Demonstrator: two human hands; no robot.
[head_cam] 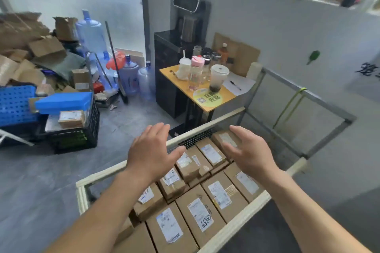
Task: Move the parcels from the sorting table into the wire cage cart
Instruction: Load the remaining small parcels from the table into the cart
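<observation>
Both hands are out over the wire cage cart (236,227), and neither holds anything. The left hand (152,150) hovers above the cart's far left rim, palm down, fingers straight and slightly fanned, thumb stuck out toward the middle. The right hand (249,153) sits opposite it over the far end of the load, fingers relaxed and spread, thumb pointing back at the left. Below them the cardboard parcels (198,212) lie flat inside the cart, packed side by side in rows from the near edge to the far mesh wall, white shipping labels facing up; one near the front carries handwritten black marks. Past the cart's far edge stands a yellow table (225,97) holding a lidded cup (218,77), a pink-capped bottle (197,68) and a pen (235,85) on paper. Off to the left, a small parcel (71,118) rests on a black crate (82,135), with water jugs (90,33) and a heap of cardboard (20,47) behind.
</observation>
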